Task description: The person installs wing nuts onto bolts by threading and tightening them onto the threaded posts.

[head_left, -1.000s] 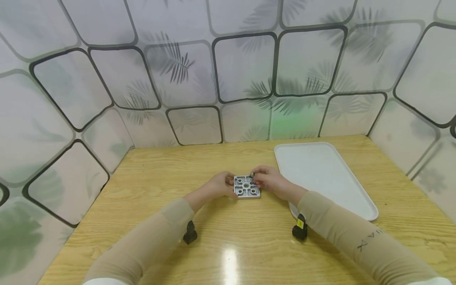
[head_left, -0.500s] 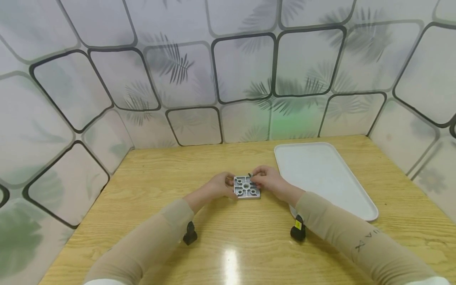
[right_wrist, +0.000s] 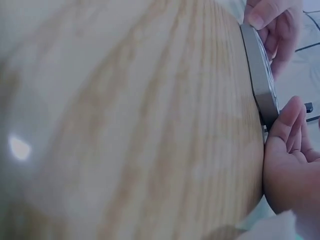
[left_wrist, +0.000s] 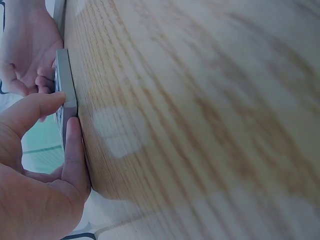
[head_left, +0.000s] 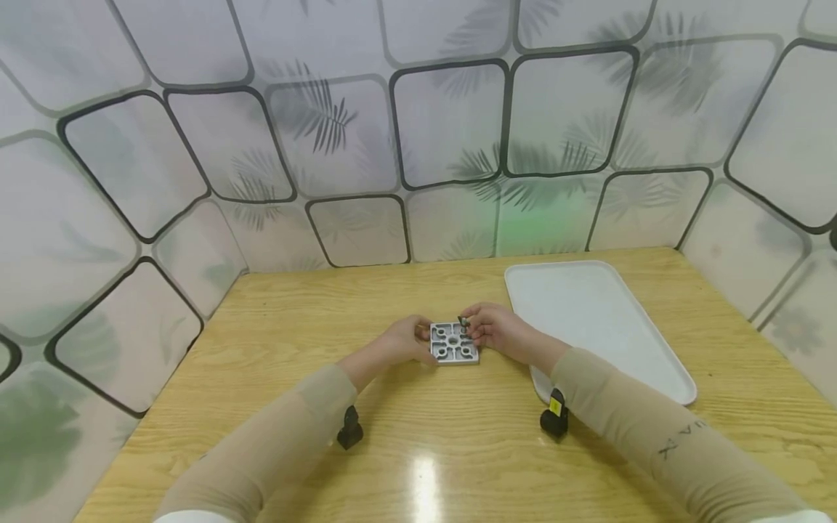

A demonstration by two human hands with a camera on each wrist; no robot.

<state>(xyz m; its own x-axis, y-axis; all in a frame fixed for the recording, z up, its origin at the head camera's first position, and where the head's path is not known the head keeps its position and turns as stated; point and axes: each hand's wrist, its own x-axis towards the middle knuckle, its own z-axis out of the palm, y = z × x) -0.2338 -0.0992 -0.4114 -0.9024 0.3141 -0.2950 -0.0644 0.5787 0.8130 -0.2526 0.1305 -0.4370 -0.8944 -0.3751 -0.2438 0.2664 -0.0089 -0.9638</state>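
A square silver metal plate with ribs and several round holes lies flat on the wooden table. My left hand grips its left side; in the left wrist view the thumb rests on a corner of the plate and a finger lies along its edge. My right hand is at the plate's far right corner, its fingertips pinching a small bolt. In the right wrist view only a dark end of the bolt shows past the fingers; the rest is hidden.
A white rectangular tray lies on the table to the right, partly under the right forearm. Patterned walls stand behind and at both sides. Black wrist cameras hang under both sleeves.
The right hand's fingers shift slightly at the plate's corner, and the bolt's visible end changes its angle between them. The left hand and the plate stay in place.
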